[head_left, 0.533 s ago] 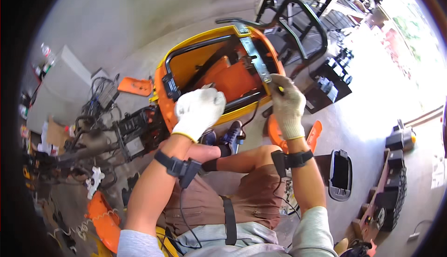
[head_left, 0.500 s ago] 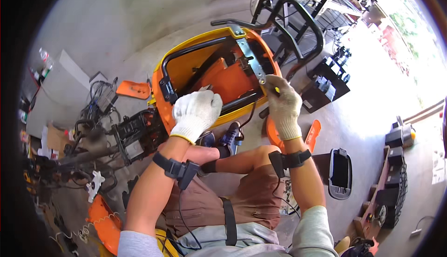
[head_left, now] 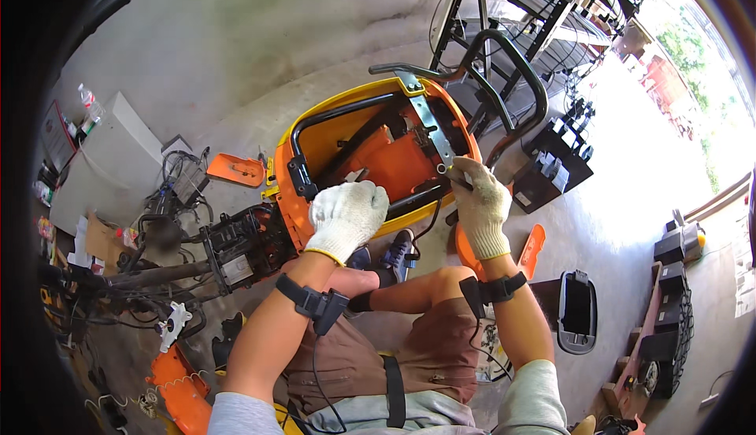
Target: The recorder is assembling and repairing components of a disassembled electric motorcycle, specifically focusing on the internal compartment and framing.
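Observation:
An orange and yellow scooter body (head_left: 370, 224) stands in front of me, with a black tube frame (head_left: 346, 105) round its open top. A silver metal bracket (head_left: 429, 125) crosses the opening on the right. My left hand (head_left: 348, 216), in a white knit glove, is closed at the near left rim; a small grey metal tip (head_left: 357, 175) sticks out above its fingers, the rest hidden. My right hand (head_left: 482, 205), also gloved, pinches a dark tool with a round silver end (head_left: 442, 169), close to the bracket's near end.
A bent black rail (head_left: 543, 96) rises behind the scooter, near a metal rack (head_left: 543, 10). Stripped front parts and cables (head_left: 236, 250) lie at left. On the floor are orange panels (head_left: 236, 169), black boxes (head_left: 551, 169) and a black tray (head_left: 578, 313).
The scooter and surroundings sit lower in the picture as the view shifts. My right hand has turned; the tool's round end now shows at the bracket. My left hand stays at the rim.

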A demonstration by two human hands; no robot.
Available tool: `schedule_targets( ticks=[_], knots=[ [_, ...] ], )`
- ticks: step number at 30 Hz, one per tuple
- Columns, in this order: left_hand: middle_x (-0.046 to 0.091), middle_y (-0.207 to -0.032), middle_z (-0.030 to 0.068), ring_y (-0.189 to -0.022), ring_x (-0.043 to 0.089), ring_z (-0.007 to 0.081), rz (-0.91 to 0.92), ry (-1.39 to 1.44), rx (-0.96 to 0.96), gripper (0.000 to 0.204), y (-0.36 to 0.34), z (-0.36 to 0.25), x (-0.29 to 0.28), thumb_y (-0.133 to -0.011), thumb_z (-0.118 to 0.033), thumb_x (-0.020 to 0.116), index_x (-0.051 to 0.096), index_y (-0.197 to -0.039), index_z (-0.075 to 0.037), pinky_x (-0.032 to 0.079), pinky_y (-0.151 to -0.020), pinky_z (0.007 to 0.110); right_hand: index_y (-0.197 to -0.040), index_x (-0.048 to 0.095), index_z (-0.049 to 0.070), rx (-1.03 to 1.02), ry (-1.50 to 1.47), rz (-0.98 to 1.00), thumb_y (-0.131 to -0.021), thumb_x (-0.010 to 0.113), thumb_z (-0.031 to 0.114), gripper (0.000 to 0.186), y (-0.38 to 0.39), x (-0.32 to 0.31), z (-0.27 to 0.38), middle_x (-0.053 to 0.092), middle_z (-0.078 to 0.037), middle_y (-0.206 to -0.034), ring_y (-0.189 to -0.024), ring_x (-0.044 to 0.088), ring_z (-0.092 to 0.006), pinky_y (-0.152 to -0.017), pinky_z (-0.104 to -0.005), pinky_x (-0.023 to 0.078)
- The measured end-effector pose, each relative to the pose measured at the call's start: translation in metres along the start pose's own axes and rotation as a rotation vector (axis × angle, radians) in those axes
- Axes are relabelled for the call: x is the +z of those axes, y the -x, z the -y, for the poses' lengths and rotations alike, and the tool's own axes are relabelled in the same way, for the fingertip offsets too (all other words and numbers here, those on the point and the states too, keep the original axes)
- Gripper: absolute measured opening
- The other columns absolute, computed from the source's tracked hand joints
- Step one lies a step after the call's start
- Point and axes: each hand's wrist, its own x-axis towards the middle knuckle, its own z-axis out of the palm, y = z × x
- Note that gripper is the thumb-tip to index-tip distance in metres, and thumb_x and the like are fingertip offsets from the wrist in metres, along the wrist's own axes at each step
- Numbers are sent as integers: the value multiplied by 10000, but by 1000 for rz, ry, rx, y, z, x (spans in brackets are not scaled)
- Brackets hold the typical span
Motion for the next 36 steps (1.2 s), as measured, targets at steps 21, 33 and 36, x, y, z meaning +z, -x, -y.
schedule_targets(
  ticks=[21,33,36],
  knots=[
    [773,-879,200,-829,763,424,33,29,25,440,3,-1,-4,-1009,-381,512,795,-884,-69,609,-791,538,-1093,797,105,-114,65,-2,-895,780,23,215,-2,-3,-2,807,-111,-995,-898,801,-257,-799,-331,610],
    [764,-832,208,-773,758,416,-6,52,34,421,3,2,0,-990,-368,532,783,-831,-70,606,-756,540,-1133,785,92,-2,28,19,-918,802,55,219,-3,-2,-1,815,-98,-995,-908,804,-227,-813,-316,609],
    [765,-834,208,-774,758,417,-5,44,36,417,2,3,2,-993,-366,531,785,-838,-73,606,-759,541,-1117,788,93,-6,58,-28,-916,796,43,208,-3,1,-1,813,-98,-978,-890,802,-225,-806,-310,609]
  ],
)
